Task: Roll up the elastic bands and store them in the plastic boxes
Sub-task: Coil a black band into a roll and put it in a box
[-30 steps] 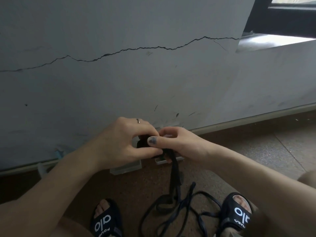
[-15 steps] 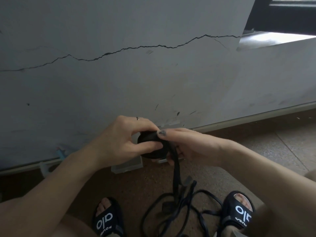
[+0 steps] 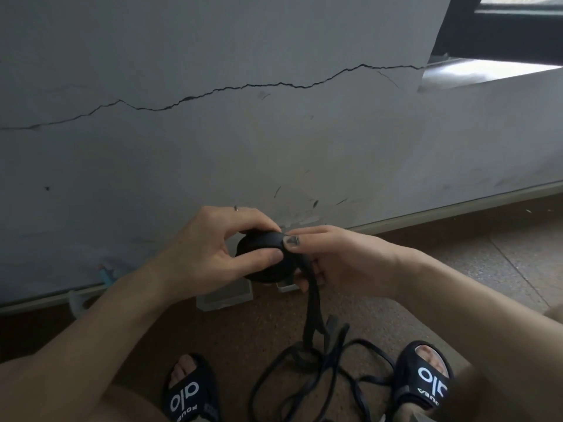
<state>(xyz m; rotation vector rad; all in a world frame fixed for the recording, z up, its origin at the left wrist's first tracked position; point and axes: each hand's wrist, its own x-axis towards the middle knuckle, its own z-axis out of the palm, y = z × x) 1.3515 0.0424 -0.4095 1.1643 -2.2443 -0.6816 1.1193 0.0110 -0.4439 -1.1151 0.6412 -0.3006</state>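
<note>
Here the left hand (image 3: 210, 254) pinches the roll (image 3: 262, 257) to keep it tight; the right hand (image 3: 341, 257), at 3 o'clock, grips the band (image 3: 313, 303) to feed it.

A black band (image 3: 265, 260) is seen, partly rolled, its loose black length tangled on a speckled brown floor (image 3: 457, 275). Black sandals (image 3: 190, 394) are marked with white lettering. The wall (image 3: 213, 147) is grey, crossed by a dark crack (image 3: 243, 86).

Cracked grey wall (image 3: 213, 153), window sill (image 3: 475, 71), speckled floor (image 3: 457, 269)
</note>
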